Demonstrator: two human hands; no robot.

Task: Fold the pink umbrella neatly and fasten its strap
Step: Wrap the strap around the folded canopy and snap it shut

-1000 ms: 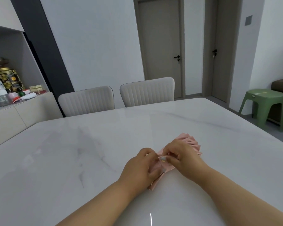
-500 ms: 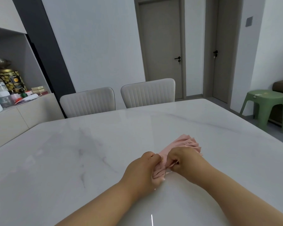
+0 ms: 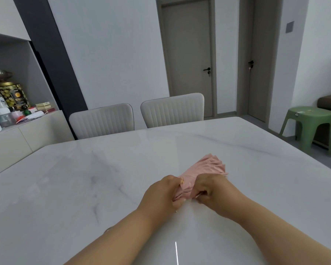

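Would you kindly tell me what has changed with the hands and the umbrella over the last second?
The hands parted slightly: the left hand now grips the umbrella's near end, and the right hand pinches something beside it, no longer a small tab between them. The umbrella stayed on the table.

A single wide-angle head view looks forward and down across the table (image 3: 103, 178) from its near edge. Both forearms enter from the bottom edge, close to the lens. Beyond the table's far edge, chairs (image 3: 136, 117) and doors (image 3: 187, 54) face the camera.
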